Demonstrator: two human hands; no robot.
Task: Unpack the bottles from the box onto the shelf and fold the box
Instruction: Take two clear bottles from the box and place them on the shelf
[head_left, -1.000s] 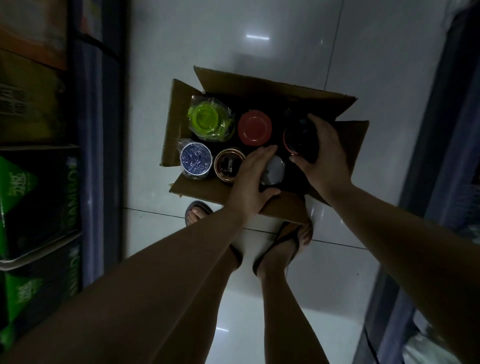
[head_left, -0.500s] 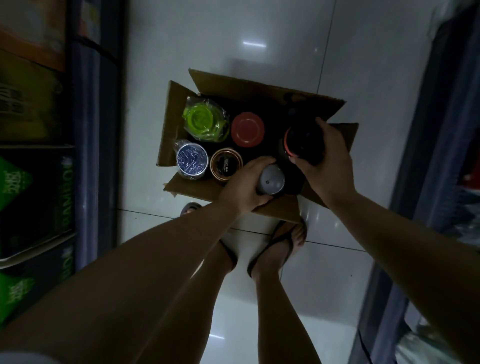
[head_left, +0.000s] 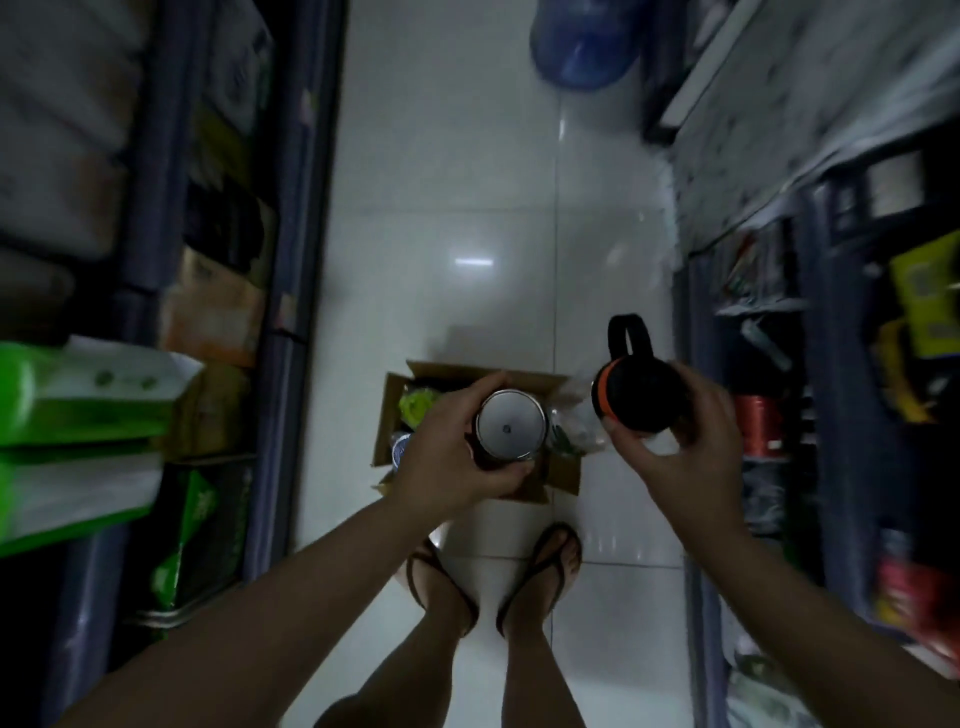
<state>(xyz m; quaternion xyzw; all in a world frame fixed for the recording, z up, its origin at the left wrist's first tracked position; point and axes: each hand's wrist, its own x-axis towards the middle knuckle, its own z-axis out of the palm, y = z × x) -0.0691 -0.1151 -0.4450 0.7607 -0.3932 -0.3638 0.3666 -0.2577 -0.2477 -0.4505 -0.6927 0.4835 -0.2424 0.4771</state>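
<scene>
— Looking down from the head camera, what have I got in my hands?

— My left hand has its fingers and thumb curled round a bottle with a silver lid, lid facing up at the camera. My right hand grips a black bottle with an orange ring and a black loop handle that sticks up away from me. Both bottles are lifted clear above the cardboard box, the silver one straight over it, the black one over its right edge.

— And the box itself?

— It sits open on the white tiled floor, just ahead of my feet in sandals. Its flaps stand out. Inside, at the left, I can see a green-lidded bottle and below it a bit of a blue-lidded one; my left hand covers the rest of that side. Some clear wrapping shows at the right of the box, between my two hands.

— Where are the shelves?

— One shelf unit runs along my left, stacked with cartons, green-and-white packs nearest me. Another shelf unit runs along my right, holding mixed goods too blurred to name. Neither bottle touches a shelf; the black one is nearer the right one.

— Anything further off?

— A big blue water jug stands on the floor at the far end of the aisle.
</scene>
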